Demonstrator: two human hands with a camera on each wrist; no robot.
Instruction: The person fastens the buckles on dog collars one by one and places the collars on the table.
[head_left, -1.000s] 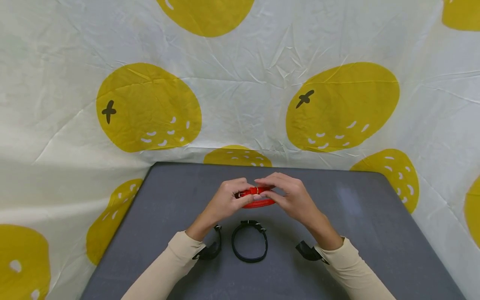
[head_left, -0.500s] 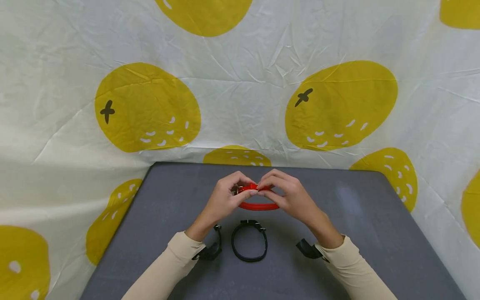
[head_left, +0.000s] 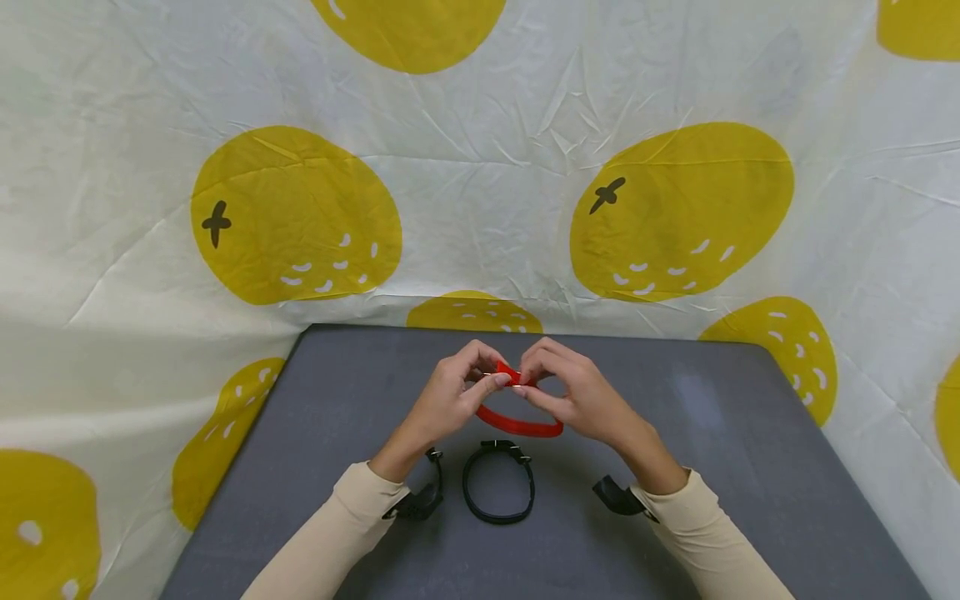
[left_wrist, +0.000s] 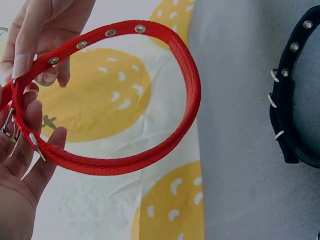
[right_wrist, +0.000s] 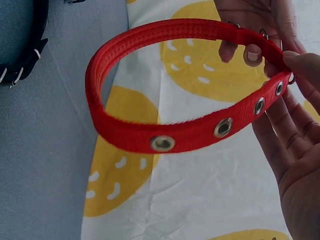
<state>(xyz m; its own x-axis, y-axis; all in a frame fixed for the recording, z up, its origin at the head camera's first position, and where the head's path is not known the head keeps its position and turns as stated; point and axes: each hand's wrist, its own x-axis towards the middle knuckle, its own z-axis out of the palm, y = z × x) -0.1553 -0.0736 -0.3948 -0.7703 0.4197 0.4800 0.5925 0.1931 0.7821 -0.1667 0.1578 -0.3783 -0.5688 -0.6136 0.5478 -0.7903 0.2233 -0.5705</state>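
Note:
A red collar (head_left: 520, 425) with metal eyelets is held up over the far half of the table, its loop hanging below both hands. My left hand (head_left: 450, 390) pinches it by the buckle end, thumb and fingertips together. Close against it, my right hand (head_left: 576, 385) pinches the eyelet end of the strap. In the left wrist view the collar (left_wrist: 194, 95) forms a wide loop, with the strap end at the buckle partly hidden by fingers. Its row of eyelets faces the camera in the right wrist view, where the collar (right_wrist: 135, 135) fills the middle.
A black buckled collar (head_left: 500, 521) lies looped on the grey table (head_left: 570, 550) nearer the body. Another black buckled band (head_left: 439, 475) lies partly hidden by the left wrist's gear. A white cloth with yellow fruit shapes (head_left: 487, 208) hangs behind the table's far edge.
The red collar's loop has dropped lower and tilted toward the body. Fingertips of both hands have shifted at the buckle, and the red strap there has turned. The black collar has stayed put.

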